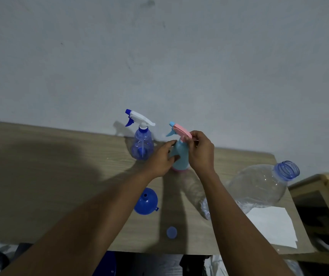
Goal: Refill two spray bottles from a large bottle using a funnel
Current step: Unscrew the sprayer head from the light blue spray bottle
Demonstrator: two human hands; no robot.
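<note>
A light-blue spray bottle [180, 156] with a pink and blue trigger head [180, 131] stands upright near the table's back edge. My left hand [160, 158] holds its body from the left. My right hand [201, 151] grips its neck and the rear of the trigger head. A clear blue spray bottle [142, 143] with a white and blue head stands just to the left, untouched. A blue funnel [145, 201] lies mouth-down on the table nearer to me. The large clear bottle [259, 186] stands uncapped at the right, and its blue cap [171, 232] lies near the front edge.
The wooden table [60, 186] runs along a grey wall. A white sheet of paper [273, 226] lies at the front right corner. A wooden shelf [326, 196] stands to the right of the table. Dark clutter lies on the floor below.
</note>
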